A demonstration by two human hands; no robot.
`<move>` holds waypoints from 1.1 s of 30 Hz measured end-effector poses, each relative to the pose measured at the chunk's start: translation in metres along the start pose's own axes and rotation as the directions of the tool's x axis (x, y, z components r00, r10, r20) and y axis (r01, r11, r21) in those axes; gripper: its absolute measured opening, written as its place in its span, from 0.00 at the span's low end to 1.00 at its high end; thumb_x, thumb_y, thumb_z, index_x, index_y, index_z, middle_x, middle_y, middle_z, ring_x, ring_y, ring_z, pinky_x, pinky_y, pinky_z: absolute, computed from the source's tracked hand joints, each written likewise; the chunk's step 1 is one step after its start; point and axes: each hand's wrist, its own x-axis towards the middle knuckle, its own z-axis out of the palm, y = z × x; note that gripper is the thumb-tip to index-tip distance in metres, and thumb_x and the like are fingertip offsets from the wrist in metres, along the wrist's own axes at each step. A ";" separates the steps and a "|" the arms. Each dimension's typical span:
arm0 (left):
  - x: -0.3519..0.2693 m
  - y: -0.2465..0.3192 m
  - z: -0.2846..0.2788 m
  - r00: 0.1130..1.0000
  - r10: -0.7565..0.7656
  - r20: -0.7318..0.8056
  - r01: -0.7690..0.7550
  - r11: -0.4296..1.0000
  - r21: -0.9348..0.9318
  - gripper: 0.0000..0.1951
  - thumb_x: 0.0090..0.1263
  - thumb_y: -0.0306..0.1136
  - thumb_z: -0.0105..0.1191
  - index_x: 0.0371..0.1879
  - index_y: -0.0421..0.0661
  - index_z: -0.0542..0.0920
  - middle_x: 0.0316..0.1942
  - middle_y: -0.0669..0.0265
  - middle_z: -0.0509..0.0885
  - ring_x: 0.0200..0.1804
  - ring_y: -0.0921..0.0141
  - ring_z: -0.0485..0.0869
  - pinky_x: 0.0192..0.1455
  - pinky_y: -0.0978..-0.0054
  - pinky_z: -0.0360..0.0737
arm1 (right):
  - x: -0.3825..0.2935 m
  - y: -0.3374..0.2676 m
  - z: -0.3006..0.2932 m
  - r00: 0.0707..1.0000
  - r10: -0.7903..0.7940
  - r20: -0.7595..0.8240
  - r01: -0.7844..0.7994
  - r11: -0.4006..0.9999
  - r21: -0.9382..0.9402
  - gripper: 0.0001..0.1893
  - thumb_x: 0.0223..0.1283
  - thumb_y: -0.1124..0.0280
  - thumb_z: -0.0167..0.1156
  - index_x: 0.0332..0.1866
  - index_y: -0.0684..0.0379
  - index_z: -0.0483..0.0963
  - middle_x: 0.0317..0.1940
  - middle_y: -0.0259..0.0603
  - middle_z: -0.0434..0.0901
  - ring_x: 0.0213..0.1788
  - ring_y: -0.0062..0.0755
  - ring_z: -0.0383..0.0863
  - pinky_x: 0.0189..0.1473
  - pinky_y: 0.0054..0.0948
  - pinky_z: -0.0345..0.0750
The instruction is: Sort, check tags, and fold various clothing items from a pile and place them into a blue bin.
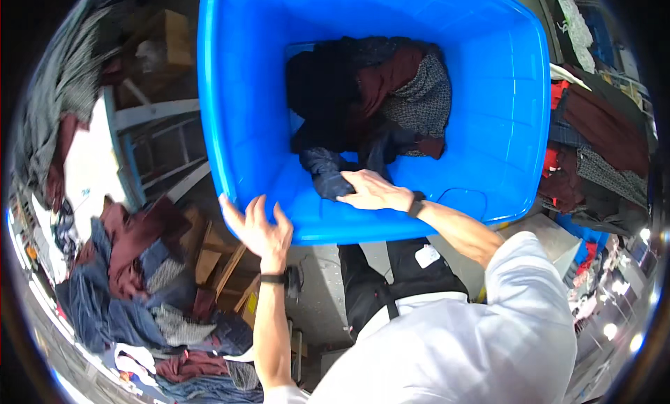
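Note:
A large blue plastic bin [502, 116] stands before me with its open top towards me. In its bottom lies a heap of dark garments: black cloth [322, 84], maroon cloth [390, 79] and grey patterned cloth [421, 97]. My right hand [374, 190] reaches inside the bin and touches a bunched dark navy cloth [324, 171] at the heap's near edge; whether the fingers grip it cannot be told. My left hand [259, 226] is at the bin's near left corner, its fingers spread by the rim and holding nothing.
Piles of maroon, navy and grey garments lie at the left [136, 283] and at the right [602, 142]. Grey cloth [68, 90] hangs at the upper left near a cardboard box [178, 40]. Cardboard pieces [209, 262] stand below the bin's left corner.

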 end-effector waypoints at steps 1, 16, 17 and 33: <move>-0.002 0.000 -0.002 1.000 -0.015 -0.018 0.015 1.000 -0.012 0.15 0.62 0.32 0.70 0.46 0.41 0.87 0.69 0.35 0.75 0.80 0.35 0.60 0.80 0.42 0.61 | -0.025 -0.026 -0.003 0.991 -0.092 -0.097 0.091 0.996 -0.018 0.17 0.59 0.66 0.68 0.45 0.68 0.75 0.36 0.62 0.83 0.42 0.63 0.86 0.44 0.49 0.78; -0.114 0.035 -0.208 0.883 0.159 0.441 0.465 -0.416 -0.781 0.16 0.70 0.25 0.59 0.56 0.40 0.81 0.48 0.64 0.88 0.50 0.70 0.87 0.56 0.75 0.82 | -0.296 -0.187 0.127 0.908 -0.410 0.082 0.399 0.791 -0.464 0.22 0.55 0.68 0.70 0.56 0.62 0.79 0.50 0.49 0.85 0.51 0.50 0.86 0.56 0.45 0.82; -0.123 0.033 -0.218 0.912 0.106 0.395 0.406 -0.355 -0.842 0.14 0.69 0.22 0.58 0.53 0.42 0.81 0.45 0.68 0.88 0.47 0.73 0.86 0.53 0.78 0.81 | -0.296 -0.194 0.117 0.939 -0.344 -0.011 0.315 0.872 -0.374 0.21 0.59 0.68 0.70 0.58 0.61 0.79 0.51 0.47 0.86 0.53 0.43 0.86 0.56 0.41 0.83; -0.189 0.069 -0.319 0.894 -0.381 -0.237 -0.071 0.401 -0.913 0.16 0.65 0.11 0.56 0.49 0.38 0.74 0.39 0.67 0.84 0.44 0.79 0.79 0.48 0.81 0.77 | -0.297 -0.329 0.088 0.799 -0.591 -0.111 0.570 0.804 -0.171 0.35 0.76 0.49 0.64 0.75 0.66 0.69 0.57 0.39 0.83 0.59 0.25 0.81 0.64 0.31 0.81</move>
